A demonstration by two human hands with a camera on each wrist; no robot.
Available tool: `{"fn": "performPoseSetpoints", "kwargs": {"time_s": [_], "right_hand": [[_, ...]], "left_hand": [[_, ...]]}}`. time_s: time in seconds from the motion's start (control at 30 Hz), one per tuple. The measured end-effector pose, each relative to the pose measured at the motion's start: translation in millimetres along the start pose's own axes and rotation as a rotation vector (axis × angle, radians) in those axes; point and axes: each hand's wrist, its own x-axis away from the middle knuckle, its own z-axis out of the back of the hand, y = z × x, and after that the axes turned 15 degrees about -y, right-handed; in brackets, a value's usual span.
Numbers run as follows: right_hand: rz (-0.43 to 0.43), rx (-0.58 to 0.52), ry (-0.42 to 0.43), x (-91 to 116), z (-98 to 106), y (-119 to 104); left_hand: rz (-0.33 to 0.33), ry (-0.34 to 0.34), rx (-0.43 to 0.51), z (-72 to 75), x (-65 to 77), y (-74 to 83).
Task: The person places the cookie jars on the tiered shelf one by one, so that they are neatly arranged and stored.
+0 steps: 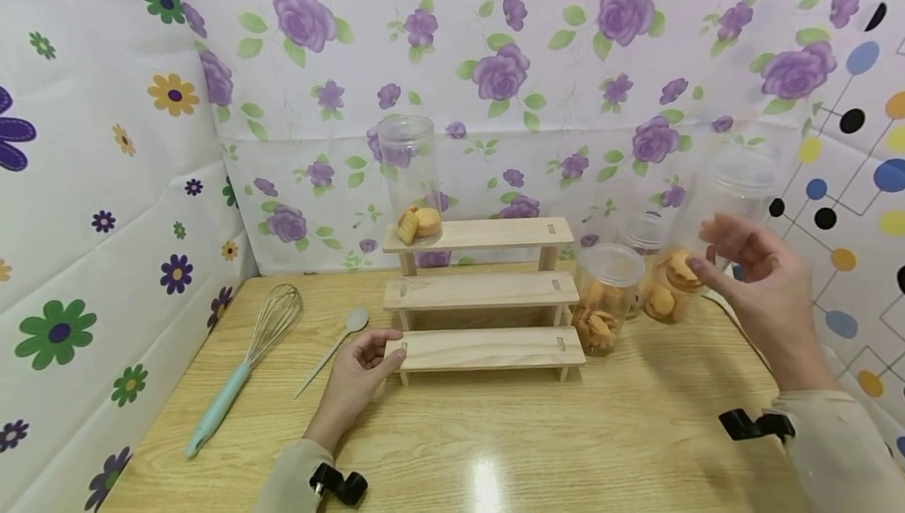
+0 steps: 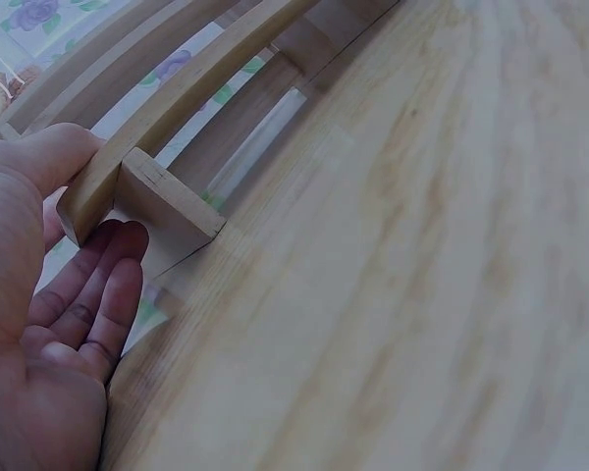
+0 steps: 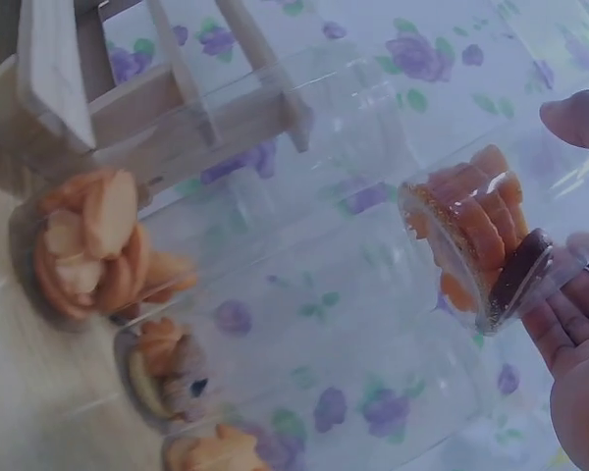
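My left hand [image 1: 357, 375] pinches the left end of the lowest step of a three-tier wooden display stand [image 1: 488, 349]; in the left wrist view the thumb lies over the board and the fingers curl beneath it. At the right, my right hand [image 1: 767, 301] holds a tall clear jar [image 3: 471, 235] of orange biscuits and one dark piece, tilted and raised off the table. Between the stand and this hand stand several clear biscuit jars, the nearest jar [image 1: 608, 301] close against the stand's right end. On the top step, at its left, is another jar [image 1: 410, 175] with a few biscuits.
Left of the stand, a whisk [image 1: 236, 375] with a pale green handle and a light-coloured spoon [image 1: 332, 349] lie on the wooden table [image 1: 488, 434]. Flower-patterned cloth [image 1: 467, 104] hangs behind, and patterned sheets close in both sides.
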Motion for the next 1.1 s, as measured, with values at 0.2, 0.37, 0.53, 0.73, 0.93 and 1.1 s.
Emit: {"fn": "performPoseSetpoints", "kwargs": {"time_s": [0.2,0.37,0.53,0.73,0.93,1.1], "right_hand": [[0.038,-0.128,-0.019,-21.4,-2.6,-16.1],[0.089,-0.388,-0.066,-39.3,-14.0,-29.2],[0.090,-0.484,-0.099,-56.3,-28.7,-39.7],[0.081,-0.418,-0.129,-74.1,-52.5,-47.1],[0.067,-0.367,-0.179,-89.5,-78.5,-55.8],[0.041,-0.335,-0.219,-99.7,-98.3,-62.1]], "left_hand": [[-0.011,-0.005,-0.003,0.8,0.7,0.1],[-0.002,-0.002,-0.001,0.9,1.1,0.6],[0.003,0.000,0.000,0.3,-0.5,0.1],[-0.002,0.000,-0.015,1.0,-0.1,0.2],[-0.008,-0.007,-0.018,1.6,0.9,1.0],[-0.003,-0.007,-0.008,1.1,0.8,0.9]]}}
